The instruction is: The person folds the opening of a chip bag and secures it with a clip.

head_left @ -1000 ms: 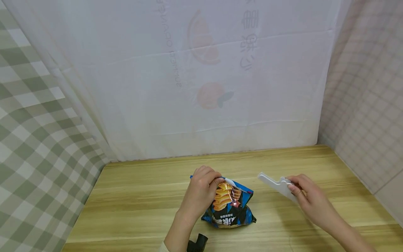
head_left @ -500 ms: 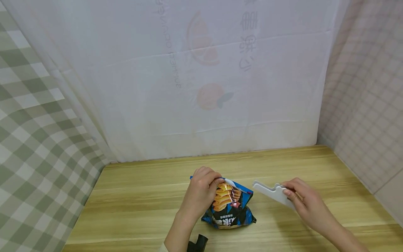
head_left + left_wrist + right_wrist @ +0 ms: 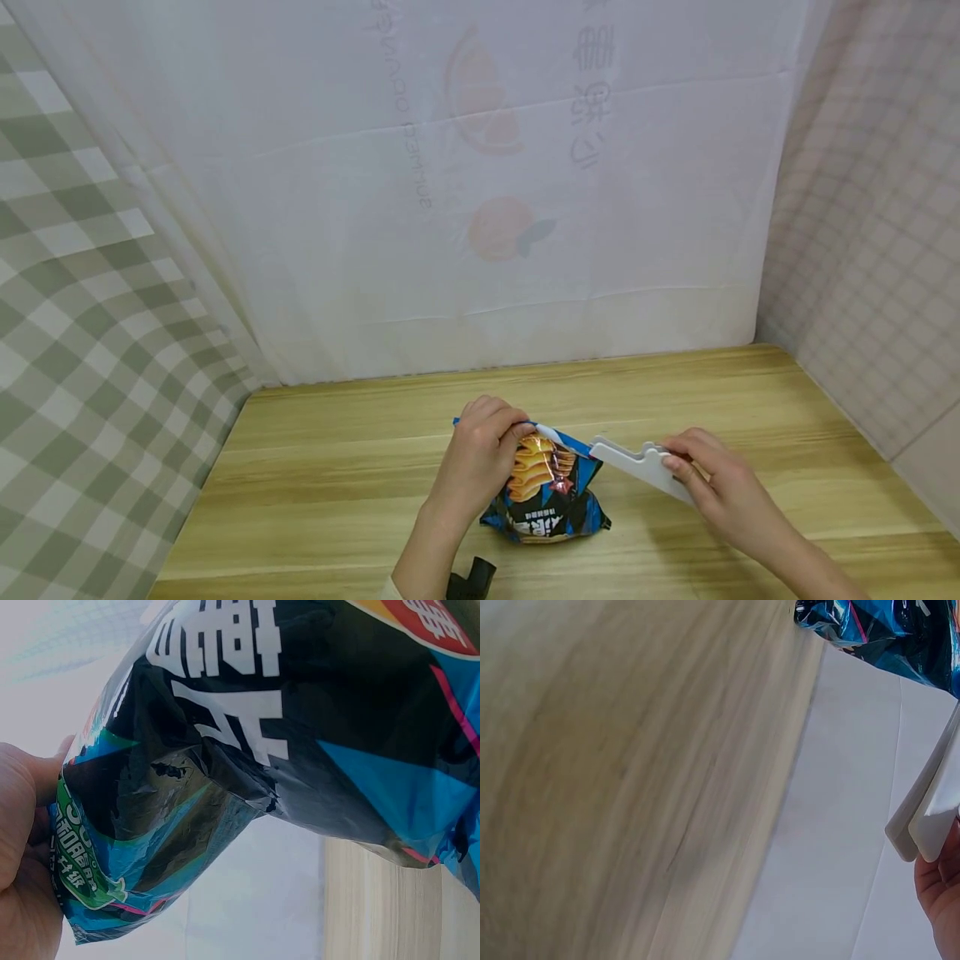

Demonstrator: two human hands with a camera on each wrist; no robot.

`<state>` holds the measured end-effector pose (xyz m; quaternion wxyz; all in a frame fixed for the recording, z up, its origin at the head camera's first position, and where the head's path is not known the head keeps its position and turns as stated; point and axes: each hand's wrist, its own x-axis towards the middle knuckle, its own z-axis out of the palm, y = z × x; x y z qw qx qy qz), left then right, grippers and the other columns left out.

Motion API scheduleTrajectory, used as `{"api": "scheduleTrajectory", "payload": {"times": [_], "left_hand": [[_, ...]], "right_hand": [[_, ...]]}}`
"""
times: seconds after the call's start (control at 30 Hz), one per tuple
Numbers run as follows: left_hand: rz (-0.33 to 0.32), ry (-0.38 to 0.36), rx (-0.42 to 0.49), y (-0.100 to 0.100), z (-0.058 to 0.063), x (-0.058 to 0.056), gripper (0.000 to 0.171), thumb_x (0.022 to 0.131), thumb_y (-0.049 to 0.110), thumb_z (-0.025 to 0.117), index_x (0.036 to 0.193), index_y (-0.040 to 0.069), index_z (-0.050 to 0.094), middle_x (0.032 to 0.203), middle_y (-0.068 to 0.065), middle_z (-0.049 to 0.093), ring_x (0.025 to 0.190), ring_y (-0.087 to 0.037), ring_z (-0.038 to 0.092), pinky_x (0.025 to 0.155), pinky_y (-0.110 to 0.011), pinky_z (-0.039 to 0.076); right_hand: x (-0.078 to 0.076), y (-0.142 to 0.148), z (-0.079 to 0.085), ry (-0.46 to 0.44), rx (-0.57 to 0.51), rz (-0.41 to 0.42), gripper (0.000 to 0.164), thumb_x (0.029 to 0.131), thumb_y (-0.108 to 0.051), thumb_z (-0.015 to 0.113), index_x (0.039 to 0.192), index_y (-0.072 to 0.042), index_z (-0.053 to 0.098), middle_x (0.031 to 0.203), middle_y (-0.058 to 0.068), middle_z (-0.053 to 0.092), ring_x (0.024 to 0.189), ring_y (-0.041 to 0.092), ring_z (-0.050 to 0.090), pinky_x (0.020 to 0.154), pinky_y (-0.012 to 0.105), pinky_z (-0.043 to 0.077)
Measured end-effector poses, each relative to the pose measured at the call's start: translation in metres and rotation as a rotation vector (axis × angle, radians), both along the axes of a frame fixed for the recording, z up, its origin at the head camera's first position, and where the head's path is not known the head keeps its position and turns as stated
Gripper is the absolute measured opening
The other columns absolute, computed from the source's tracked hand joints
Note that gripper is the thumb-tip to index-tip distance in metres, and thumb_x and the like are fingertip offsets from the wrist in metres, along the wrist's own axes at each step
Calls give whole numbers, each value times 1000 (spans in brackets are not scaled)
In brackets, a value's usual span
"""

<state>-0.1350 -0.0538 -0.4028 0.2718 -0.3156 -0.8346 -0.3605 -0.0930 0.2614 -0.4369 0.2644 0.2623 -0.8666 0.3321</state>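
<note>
A blue and black snack bag [image 3: 542, 500] stands on the table in the head view, its top edge slanting down to the right. My left hand [image 3: 483, 454] grips that edge, fingers behind and thumb in front; in the left wrist view the hand [image 3: 26, 847] appears at the side of the bag [image 3: 300, 757]. Between thumb and fingers my right hand [image 3: 723, 483] pinches a white plastic bag clip [image 3: 633, 465]. The clip's far end overlaps the bag's top right corner. In the right wrist view, two flat plates of the clip [image 3: 934, 806] stand apart near the fingers.
A small black device [image 3: 474, 579] shows beside the left wrist at the bottom of the head view. Behind the wooden table [image 3: 337, 483] hangs a white printed cloth [image 3: 337, 208]. Checked cloth [image 3: 90, 333] borders the left side, and a grid-patterned cloth [image 3: 877, 250] the right.
My right hand has moved left and slightly down with the bag clip, bringing its tip from apart to the bag's top right corner. The left hand and the bag have stayed put.
</note>
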Motion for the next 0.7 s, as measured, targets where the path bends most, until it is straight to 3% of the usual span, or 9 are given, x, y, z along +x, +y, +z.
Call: {"api": "scheduleTrajectory", "payload": {"times": [0.7], "left_hand": [[-8, 12, 7, 0, 0, 0, 4, 90, 6, 82, 91, 6, 78, 86, 2, 70, 83, -14, 63, 81, -31, 53]], "right_hand": [[-5, -16, 4, -19, -22, 42, 28, 89, 10, 75, 110, -9, 75, 99, -10, 66, 79, 2, 56, 64, 13, 45]]}}
